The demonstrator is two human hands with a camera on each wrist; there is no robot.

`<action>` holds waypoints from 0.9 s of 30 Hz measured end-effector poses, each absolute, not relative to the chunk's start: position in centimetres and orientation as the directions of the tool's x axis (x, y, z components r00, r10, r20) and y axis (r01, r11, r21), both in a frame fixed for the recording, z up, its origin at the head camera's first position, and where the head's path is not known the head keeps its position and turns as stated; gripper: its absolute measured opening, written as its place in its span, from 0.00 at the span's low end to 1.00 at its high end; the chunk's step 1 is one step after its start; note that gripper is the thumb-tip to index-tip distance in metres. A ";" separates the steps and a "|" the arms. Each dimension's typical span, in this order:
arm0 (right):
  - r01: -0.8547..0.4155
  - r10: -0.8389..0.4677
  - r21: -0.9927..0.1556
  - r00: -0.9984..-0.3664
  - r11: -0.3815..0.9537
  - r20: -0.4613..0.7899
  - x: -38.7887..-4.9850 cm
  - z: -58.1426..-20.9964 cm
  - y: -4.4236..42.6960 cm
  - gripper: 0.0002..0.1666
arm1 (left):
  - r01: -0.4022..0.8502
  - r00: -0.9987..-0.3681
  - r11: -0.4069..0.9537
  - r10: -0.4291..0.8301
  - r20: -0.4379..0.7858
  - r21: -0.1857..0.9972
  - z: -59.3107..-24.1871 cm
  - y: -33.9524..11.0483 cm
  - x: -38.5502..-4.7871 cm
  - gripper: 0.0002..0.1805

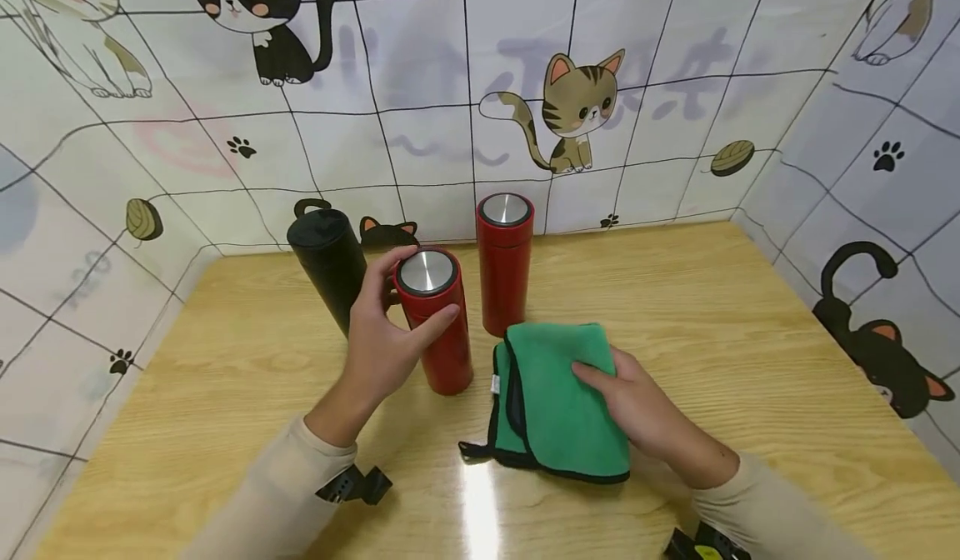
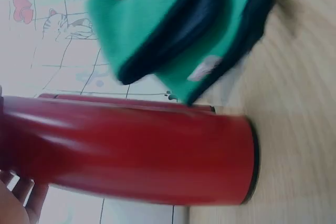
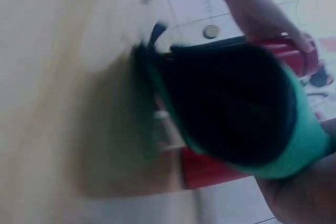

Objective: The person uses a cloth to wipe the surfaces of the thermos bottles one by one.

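My left hand (image 1: 381,339) grips the upper part of a red thermos (image 1: 448,352) with a steel-topped lid, thumb in front and fingers round the far side. The thermos leans slightly; I cannot tell whether its base touches the table. In my right hand (image 1: 648,410) is a folded green towel (image 1: 566,402) with black edging, pinched at its right side, thumb on top. It is just right of the gripped thermos, apart from it. In the left wrist view the towel (image 2: 152,19) is near the thermos body (image 2: 131,153). The right wrist view shows the towel's dark inner fold (image 3: 231,103).
A second red thermos (image 1: 504,281) stands upright behind the towel. Left of my left hand is a black bottle (image 1: 326,256), its lower part hidden by that hand. The wooden table (image 1: 750,335) meets a cat-patterned wall covering (image 1: 420,152) at the back and sides.
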State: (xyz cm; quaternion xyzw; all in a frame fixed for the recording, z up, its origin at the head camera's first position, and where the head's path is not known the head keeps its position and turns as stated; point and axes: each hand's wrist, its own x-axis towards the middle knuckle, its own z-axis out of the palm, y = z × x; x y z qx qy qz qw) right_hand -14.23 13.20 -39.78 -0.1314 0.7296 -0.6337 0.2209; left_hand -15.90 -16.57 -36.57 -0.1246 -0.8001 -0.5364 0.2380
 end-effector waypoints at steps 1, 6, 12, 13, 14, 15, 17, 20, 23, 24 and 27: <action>0.023 -0.459 -0.982 -0.882 0.188 -0.108 -14.1 -39.2 13.3 0.29 | 0.467 -0.849 0.404 -0.043 0.526 0.787 -36.6 -16.5 -15.7 0.42; -0.234 -0.383 -0.920 -0.918 0.315 0.102 -13.4 -37.2 12.0 0.27 | 0.543 -0.801 0.430 0.007 0.598 0.722 -36.7 -15.9 -14.5 0.42; -0.405 -0.331 -0.851 -0.896 0.336 0.295 -12.2 -35.9 9.8 0.26 | 0.605 -0.757 0.406 0.029 0.652 0.685 -36.9 -14.7 -13.0 0.42; -0.432 -0.334 -0.843 -0.884 0.321 0.326 -11.9 -35.9 9.5 0.26 | 0.620 -0.749 0.394 0.038 0.661 0.679 -36.9 -14.5 -12.7 0.42; -0.457 -0.343 -0.837 -0.871 0.300 0.352 -11.6 -35.8 9.3 0.27 | 0.638 -0.738 0.378 0.048 0.674 0.671 -37.0 -14.3 -12.5 0.41; -0.475 -0.356 -0.836 -0.858 0.275 0.370 -11.4 -35.9 9.1 0.28 | 0.656 -0.725 0.367 0.061 0.686 0.660 -37.0 -14.0 -12.4 0.40; -0.523 -0.388 -0.824 -0.821 0.216 0.419 -10.9 -36.0 8.7 0.31 | 0.703 -0.683 0.351 0.092 0.724 0.619 -37.1 -13.7 -12.1 0.39; -0.608 -0.414 -0.780 -0.754 0.148 0.510 -10.5 -36.6 8.3 0.38 | 0.759 -0.621 0.350 0.131 0.773 0.549 -37.1 -13.3 -12.0 0.36; -0.691 -0.399 -0.707 -0.697 0.150 0.596 -10.4 -37.3 8.0 0.43 | 0.787 -0.568 0.381 0.141 0.811 0.485 -37.3 -13.2 -12.1 0.33; -0.708 -0.394 -0.689 -0.684 0.157 0.614 -10.4 -37.5 7.9 0.45 | 0.791 -0.557 0.390 0.139 0.819 0.472 -37.4 -13.2 -12.2 0.32; -0.724 -0.411 -0.669 -0.669 0.168 0.620 -10.5 -38.1 7.9 0.48 | 0.804 -0.516 0.414 0.128 0.847 0.427 -37.7 -13.1 -12.4 0.32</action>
